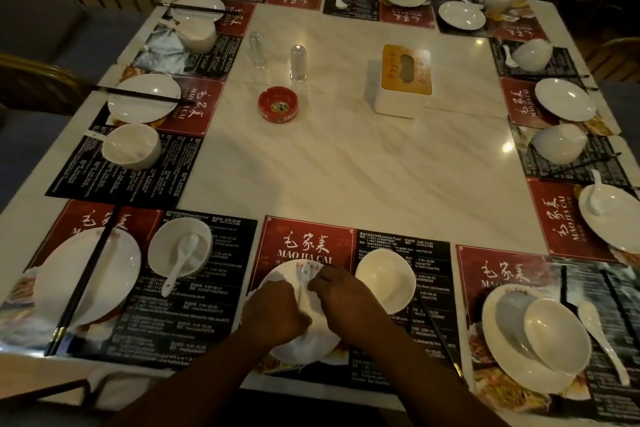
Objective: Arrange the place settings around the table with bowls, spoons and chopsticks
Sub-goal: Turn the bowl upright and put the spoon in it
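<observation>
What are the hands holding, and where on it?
The left hand and right hand appear to pinch a white item above the plate, one per side; its identity is unclear.

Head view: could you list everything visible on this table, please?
Red-and-black printed paper placemats: about ten, ringing the edge.
Round white plates: ten, white, on placemats.
White ceramic bowls: about eleven, white, beside or on plates.
White ceramic soup spoons: at least six, white, among settings.
Black chopsticks: several pairs, black, across plates or placemats.
Round red ashtray: one, red, centre.
Clear rounded containers: two, clear, beyond ashtray.
White tissue box, tan lid: one, centre-right.
Hands: left, right, over nearest plate, gripping a pale item.
</observation>
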A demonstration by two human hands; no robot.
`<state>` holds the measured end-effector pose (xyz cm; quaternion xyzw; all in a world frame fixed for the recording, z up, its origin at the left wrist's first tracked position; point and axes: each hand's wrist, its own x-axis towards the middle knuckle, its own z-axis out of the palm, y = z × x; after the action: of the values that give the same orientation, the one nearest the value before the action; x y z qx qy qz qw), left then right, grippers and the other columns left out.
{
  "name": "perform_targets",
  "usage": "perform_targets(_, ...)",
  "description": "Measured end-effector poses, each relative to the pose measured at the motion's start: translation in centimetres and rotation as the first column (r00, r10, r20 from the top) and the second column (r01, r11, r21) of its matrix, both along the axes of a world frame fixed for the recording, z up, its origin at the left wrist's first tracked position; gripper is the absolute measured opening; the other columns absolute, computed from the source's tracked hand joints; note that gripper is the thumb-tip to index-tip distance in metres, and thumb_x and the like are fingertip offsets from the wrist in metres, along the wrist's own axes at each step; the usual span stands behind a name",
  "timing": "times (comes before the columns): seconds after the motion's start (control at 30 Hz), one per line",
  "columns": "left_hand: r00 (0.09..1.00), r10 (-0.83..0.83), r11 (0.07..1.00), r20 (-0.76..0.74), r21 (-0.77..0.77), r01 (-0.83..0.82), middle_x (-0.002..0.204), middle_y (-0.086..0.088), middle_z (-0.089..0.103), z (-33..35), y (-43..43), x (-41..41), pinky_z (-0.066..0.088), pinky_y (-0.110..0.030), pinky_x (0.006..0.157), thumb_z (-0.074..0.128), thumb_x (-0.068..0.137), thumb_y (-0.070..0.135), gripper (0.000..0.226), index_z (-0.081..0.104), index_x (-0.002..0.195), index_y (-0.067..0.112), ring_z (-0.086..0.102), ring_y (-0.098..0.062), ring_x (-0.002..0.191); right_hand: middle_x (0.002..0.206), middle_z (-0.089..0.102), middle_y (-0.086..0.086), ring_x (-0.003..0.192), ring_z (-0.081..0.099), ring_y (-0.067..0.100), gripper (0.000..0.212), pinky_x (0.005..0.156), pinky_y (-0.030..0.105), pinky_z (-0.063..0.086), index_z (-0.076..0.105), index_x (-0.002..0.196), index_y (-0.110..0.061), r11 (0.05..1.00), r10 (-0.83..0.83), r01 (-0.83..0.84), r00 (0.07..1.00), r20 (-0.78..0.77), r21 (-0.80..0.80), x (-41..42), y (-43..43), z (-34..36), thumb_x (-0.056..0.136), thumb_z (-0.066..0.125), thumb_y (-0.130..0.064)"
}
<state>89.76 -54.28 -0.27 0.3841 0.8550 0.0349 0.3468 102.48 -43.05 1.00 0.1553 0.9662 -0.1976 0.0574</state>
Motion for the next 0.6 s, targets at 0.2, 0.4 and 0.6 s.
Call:
perform_targets(0.2, 0.999, -0.037, 0.999, 0.017, -0.008, 0.037, 0.056, 0.005, 0.058, 0.2, -1.1, -1.2, 0.052, -0.021, 0.054, 0.069, 0.061, 0.042, 0.025, 0.067, 0.062, 0.017, 0.059, -0.005, 0.056, 0.122, 0.06, 0.012, 0.114, 0.056, 0.031, 0.045, 0.084, 0.041, 0.056, 0.068, 0.122, -0.023, 0.998, 0.035, -0.034, 0.999, -0.008, 0.061, -1.1, -1.4, -1.6, 0.078, 0.071, -0.014)
perform_targets(0.4, 0.995, -0.099, 0.992, 0.021, 0.075, 0.097, 0.051, 0.005, 0.058, -0.4, -1.9, -2.0, 0.043, -0.016, 0.049, 0.068, 0.065, 0.04, 0.026, 0.062, 0.052, 0.019, 0.056, -0.005, 0.05, 0.12, 0.061, 0.004, 0.117, 0.056, 0.026, 0.021, 0.093, 0.039, 0.054, 0.075, 0.103, -0.028, 0.991, 0.049, -0.047, 0.999, -0.018, 0.124, -1.0, -2.4, -2.7, 0.083, 0.07, -0.026)
perform_targets(0.6, 0.993, -0.058, 0.979, 0.1, 0.198, 0.038, 0.07, 0.015, 0.068, 0.5, -2.2, -3.6, 0.054, -0.019, 0.066, 0.068, 0.08, 0.044, 0.016, 0.074, 0.076, 0.03, 0.063, 0.001, 0.066, 0.11, 0.065, 0.003, 0.099, 0.06, 0.024, 0.024, 0.078, 0.035, 0.057, 0.072, 0.106, -0.021, 0.976, 0.07, -0.053, 0.995, -0.074, 0.213, -0.4, -1.9, -2.2, 0.083, 0.067, -0.024)
